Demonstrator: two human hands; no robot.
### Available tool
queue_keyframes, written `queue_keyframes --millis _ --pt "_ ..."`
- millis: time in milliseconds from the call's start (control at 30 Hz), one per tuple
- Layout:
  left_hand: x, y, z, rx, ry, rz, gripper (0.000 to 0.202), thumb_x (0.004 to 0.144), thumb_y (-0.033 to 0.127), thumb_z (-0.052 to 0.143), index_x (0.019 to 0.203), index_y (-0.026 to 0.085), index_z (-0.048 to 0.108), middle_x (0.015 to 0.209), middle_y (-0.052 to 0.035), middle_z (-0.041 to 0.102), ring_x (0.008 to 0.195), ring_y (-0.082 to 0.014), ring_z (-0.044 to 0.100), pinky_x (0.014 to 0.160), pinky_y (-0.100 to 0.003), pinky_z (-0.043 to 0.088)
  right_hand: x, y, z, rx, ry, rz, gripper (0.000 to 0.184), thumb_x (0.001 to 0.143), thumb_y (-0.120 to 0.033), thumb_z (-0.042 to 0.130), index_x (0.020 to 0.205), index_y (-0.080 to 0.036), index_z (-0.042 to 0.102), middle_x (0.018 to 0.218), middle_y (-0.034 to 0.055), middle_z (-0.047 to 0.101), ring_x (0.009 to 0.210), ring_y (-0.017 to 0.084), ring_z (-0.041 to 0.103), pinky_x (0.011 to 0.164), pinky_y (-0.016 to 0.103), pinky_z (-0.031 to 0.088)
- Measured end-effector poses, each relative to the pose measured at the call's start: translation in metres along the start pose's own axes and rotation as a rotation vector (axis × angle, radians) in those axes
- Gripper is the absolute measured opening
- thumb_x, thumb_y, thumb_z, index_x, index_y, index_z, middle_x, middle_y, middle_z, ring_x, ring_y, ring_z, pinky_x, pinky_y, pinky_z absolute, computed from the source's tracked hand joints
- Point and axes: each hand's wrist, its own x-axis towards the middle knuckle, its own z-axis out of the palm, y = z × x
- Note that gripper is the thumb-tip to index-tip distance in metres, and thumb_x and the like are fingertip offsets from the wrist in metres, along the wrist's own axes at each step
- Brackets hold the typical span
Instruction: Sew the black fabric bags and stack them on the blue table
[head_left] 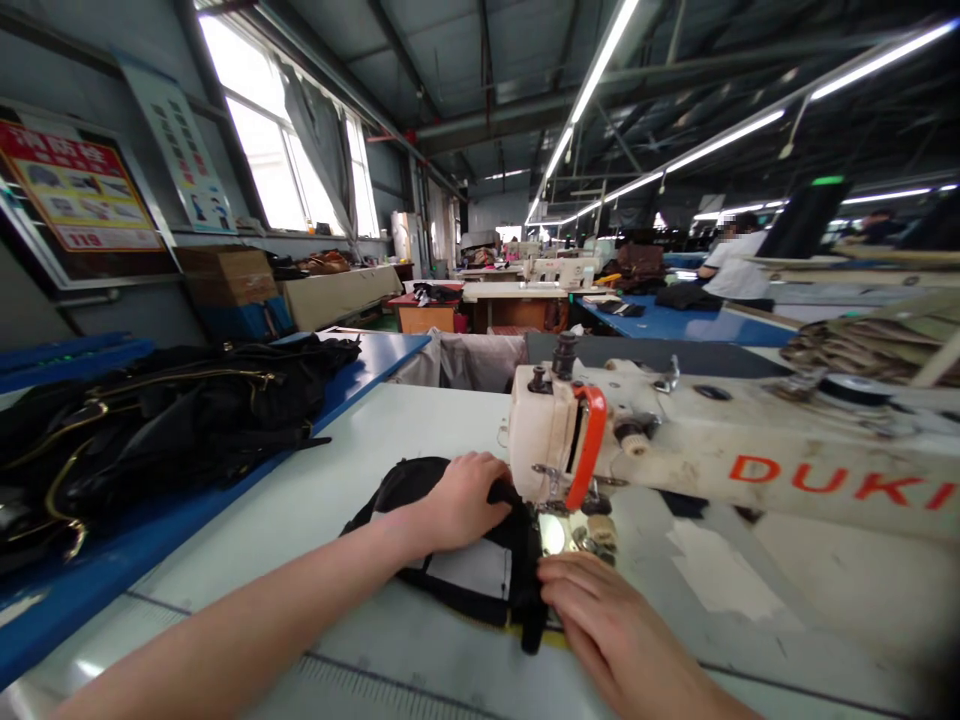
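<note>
A black fabric piece [491, 605] with a pale grey panel [472, 568] and a zipper along its lower edge lies on the sewing machine's table. Its right edge reaches under the head of the sewing machine [637, 420], beside the lit needle area. My left hand [469, 500] rests over the upper part of the piece, fingers curled down and closed on the fabric near the machine head. At the right edge, my right hand [607, 610] has its fingers pressed together on the fabric, just in front of the needle area. The fingertips of both hands are partly hidden.
To the left, a blue table [172, 520] bears a heap of black items with gold zippers [187, 410]. A ruler strip [375, 685] runs along the near table edge. Other sewing machines [562, 272] stand farther off, and a person in white [739, 262] is at the right back.
</note>
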Motion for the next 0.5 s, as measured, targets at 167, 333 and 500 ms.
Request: queue_keyframes --millis 167,333,500 --pt "-0.056 0.028 0.0 0.076 -0.027 0.388 0.018 0.09 0.021 0.052 0.106 0.018 0.059 0.108 -0.0061 0.063 0.105 -0.0211 0.056 0.103 -0.037 0.035 0.002 -0.004 0.0 0.033 -0.064 0.069 0.025 0.084 0.001 0.042 0.09 -0.018 0.058 0.096 0.0058 0.061 0.095 0.02 0.055 0.089 0.037 0.046" --pt "-0.062 0.02 0.002 0.195 -0.145 0.466 0.017 0.09 0.028 0.052 0.099 0.016 0.061 0.103 -0.0075 0.065 0.098 -0.0222 0.06 0.094 -0.036 0.04 0.002 -0.007 0.001 0.02 -0.101 0.083 0.029 0.083 0.004 0.041 0.091 -0.019 0.057 0.097 0.0046 0.059 0.096 0.02 0.053 0.088 0.036 0.044" --pt "-0.069 0.015 -0.007 0.106 -0.144 0.444 0.021 0.09 0.027 0.054 0.108 0.018 0.06 0.109 -0.007 0.065 0.104 -0.0216 0.059 0.099 -0.036 0.039 -0.001 -0.007 0.001 0.026 -0.1 0.086 0.031 0.082 0.004 0.041 0.095 -0.019 0.058 0.098 0.0043 0.058 0.096 0.019 0.053 0.088 0.035 0.044"
